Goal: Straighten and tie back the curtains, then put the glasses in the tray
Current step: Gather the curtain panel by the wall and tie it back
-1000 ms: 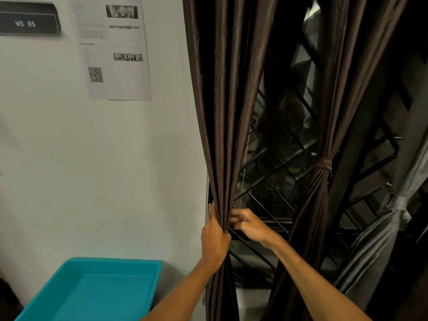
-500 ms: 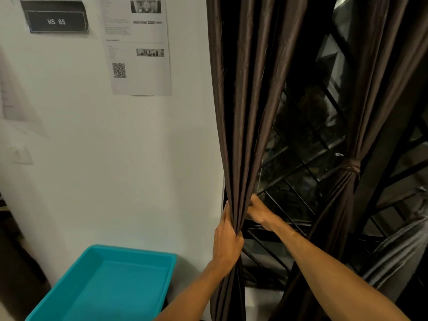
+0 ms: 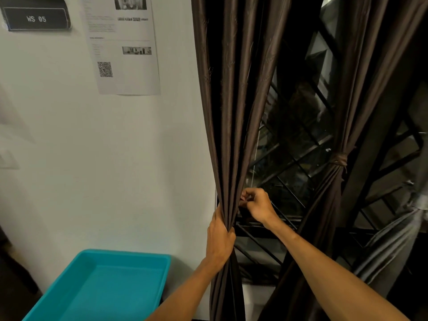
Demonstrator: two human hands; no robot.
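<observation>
Wall [image 3: 115,158], barred window [image 3: 296,140]: left hand [image 3: 220,242] grips gathered curtain [image 3: 231,112]; right hand [image 3: 256,206], fingers curled just above, partly hidden by folds; hold indeterminate.

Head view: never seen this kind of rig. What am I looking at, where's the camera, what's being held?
There is no machine here: a person works with two bare hands, and the one wide-angle camera sits on their head, looking forward and down, so the arms enter from below. The left hand grips the dark brown pleated curtain in a bunch. The right hand, slightly higher, curls its fingers at that curtain's window-side edge, apparently pinching a fold. Further right, a second brown curtain is tied with a brown band, in front of a black diagonal window grille. At lower left sits a teal plastic tray; no glasses are in view. The white wall carries a black "WS 05" sign and a printed sheet with a QR code.
</observation>
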